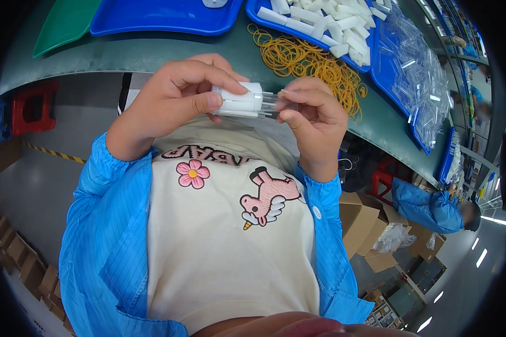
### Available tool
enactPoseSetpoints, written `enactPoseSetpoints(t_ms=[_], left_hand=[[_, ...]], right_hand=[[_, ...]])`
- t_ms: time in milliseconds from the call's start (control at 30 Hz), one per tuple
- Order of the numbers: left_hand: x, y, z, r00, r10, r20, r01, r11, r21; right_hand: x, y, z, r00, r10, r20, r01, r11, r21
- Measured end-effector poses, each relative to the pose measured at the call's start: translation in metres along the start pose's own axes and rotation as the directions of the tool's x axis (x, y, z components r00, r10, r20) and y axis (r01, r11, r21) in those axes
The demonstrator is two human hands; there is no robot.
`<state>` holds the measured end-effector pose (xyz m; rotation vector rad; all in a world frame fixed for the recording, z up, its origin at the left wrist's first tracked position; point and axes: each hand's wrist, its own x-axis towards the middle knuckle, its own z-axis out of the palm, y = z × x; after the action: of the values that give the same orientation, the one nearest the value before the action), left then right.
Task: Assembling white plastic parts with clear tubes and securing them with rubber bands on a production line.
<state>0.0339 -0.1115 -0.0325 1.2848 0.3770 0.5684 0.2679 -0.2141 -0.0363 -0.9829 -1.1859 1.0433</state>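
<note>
Prob. risk: thin rods [268,103] bending or slipping out if R hand [319,112] pushes off-axis; a slack L hand [177,92] could drop the white cyl. [239,104], held up at the table's [135,59] near edge. L fingers part-curled, gripping cyl.; R thumb + fingertips almost together, apparently pinching a clear piece [287,103], blurry tho. Cyl. = white, segmented lengthwise, see-thru rods sticking out twd R hand.

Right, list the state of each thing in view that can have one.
Left fingers: closed around white cylinder.
White cylinder: held sideways, thin rods protruding.
Right fingers: at rod tips; grip blurred.
Rubber bands: loose, piled.
White pieces: heaped in a blue tray.
Clear pieces: heaped in another blue tray.
Cardboard box: open.
</note>
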Motion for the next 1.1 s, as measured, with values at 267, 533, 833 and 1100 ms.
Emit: enactPoseSetpoints(t_ms=[267,533,833,1100], left_hand=[[0.003,-0.013,0.006,0.999,0.045,-0.029,-0.048,0.993,-0.111],[0.009,-0.014,0.015,0.994,0.085,-0.073,-0.093,0.988,-0.121],[0.013,-0.031,0.02,0.953,0.27,-0.14,-0.288,0.949,-0.129],[0.004,-0.04,0.016,0.937,0.312,-0.156,-0.33,0.938,-0.107]], right_hand=[[0.0,0.0,0.002,1.0,0.003,0.016,-0.002,0.999,-0.047],[0.003,0.008,0.013,0.965,-0.078,-0.249,0.073,0.997,-0.03],[0.01,0.018,0.026,0.913,-0.317,-0.257,0.268,0.94,-0.21],[0.008,0.019,0.044,0.945,-0.302,-0.123,0.264,0.931,-0.254]])
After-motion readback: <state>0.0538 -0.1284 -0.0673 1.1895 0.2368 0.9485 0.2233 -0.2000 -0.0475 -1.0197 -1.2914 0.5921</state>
